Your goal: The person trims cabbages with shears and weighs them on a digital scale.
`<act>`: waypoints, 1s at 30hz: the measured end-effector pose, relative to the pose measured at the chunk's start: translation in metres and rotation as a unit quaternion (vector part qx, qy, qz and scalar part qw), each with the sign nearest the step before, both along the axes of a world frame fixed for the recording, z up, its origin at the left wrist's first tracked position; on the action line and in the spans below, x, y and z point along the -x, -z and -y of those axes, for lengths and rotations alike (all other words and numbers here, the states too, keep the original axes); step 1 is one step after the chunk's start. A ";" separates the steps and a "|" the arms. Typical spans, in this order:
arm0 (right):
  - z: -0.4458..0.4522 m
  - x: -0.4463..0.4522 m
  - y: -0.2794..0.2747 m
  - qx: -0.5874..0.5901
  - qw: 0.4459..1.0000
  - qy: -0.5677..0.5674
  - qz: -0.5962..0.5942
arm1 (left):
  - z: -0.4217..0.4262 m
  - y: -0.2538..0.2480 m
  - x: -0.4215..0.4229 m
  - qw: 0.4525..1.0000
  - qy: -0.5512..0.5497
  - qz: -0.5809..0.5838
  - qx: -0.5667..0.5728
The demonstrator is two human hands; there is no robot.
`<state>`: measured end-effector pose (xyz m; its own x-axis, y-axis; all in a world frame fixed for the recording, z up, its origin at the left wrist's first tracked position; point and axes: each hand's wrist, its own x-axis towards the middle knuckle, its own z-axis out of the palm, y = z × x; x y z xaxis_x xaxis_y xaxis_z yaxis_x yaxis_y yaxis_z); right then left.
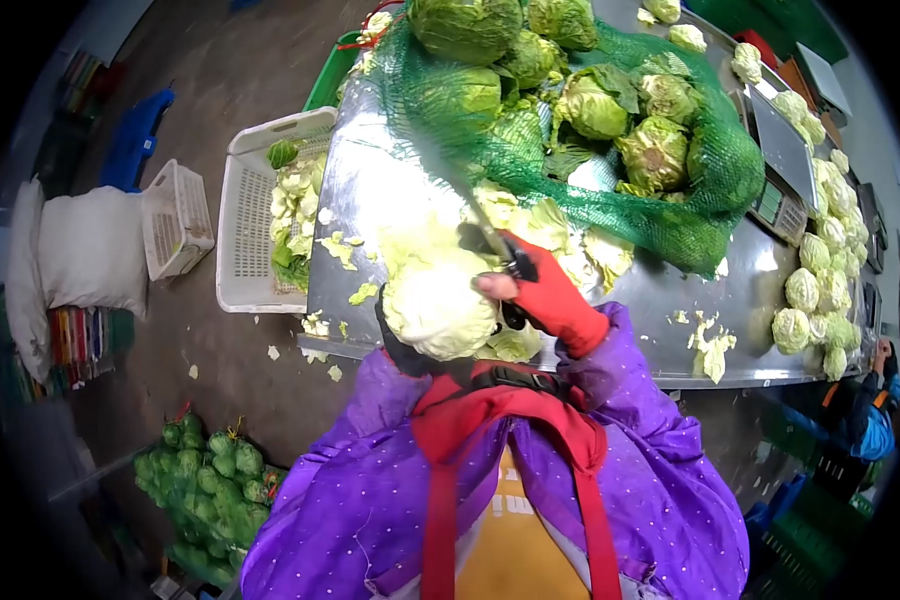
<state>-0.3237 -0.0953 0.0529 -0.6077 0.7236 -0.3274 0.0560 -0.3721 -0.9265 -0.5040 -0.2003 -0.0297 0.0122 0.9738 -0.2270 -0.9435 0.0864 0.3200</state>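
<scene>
The cabbage (440, 308) is held at the near edge of the metal surface (660, 345), in front of the wearer's torso. No brand can be read; a few pale letters are printed on the yellow garment (515, 530), but they are cut off by folds and cannot be made out. The cabbage is cradled from the left and below by the dark-gloved left hand (402, 348), whose fingers are mostly hidden, so their exact closure cannot be told. At its right side, the bare thumb of the red-gloved right hand (558, 300) is placed at the leaves, while the fingers are curled around the black handle of a knife (515, 262). The blade is pointed forward and slightly left. The cabbage is nearly round, so no clear long axis is shown; its pale, trimmed side is turned up. Beyond it, untrimmed cabbages (595, 105) are contained in an open green mesh bag (695, 235).
</scene>
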 end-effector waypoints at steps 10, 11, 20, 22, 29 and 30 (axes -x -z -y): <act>0.028 -0.011 0.003 -0.014 0.998 0.042 0.032 | 0.008 -0.021 -0.011 0.991 -0.005 0.100 0.091; 0.033 -0.006 -0.003 0.002 0.997 0.033 0.067 | 0.004 -0.019 -0.013 0.986 0.002 0.131 0.100; 0.012 -0.015 0.088 0.055 0.997 0.042 0.032 | 0.012 0.010 -0.021 0.952 0.071 -0.208 0.213; 0.004 -0.021 0.092 0.083 0.995 0.039 0.040 | 0.013 0.008 -0.020 0.793 -0.031 -0.604 0.071; 0.024 -0.033 0.065 -0.282 0.889 0.132 0.336 | -0.038 0.027 -0.024 0.701 -0.016 -0.713 -0.026; 0.027 -0.038 0.057 -0.260 0.894 0.105 0.350 | -0.046 0.018 -0.031 0.676 -0.027 -0.736 -0.032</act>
<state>-0.2854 -0.1226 -0.0042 -0.2179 0.9628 -0.1600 0.6693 0.0281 -0.7424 -0.4731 -0.1544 -0.0474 -0.2163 0.9724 0.0876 0.3988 0.0061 0.9170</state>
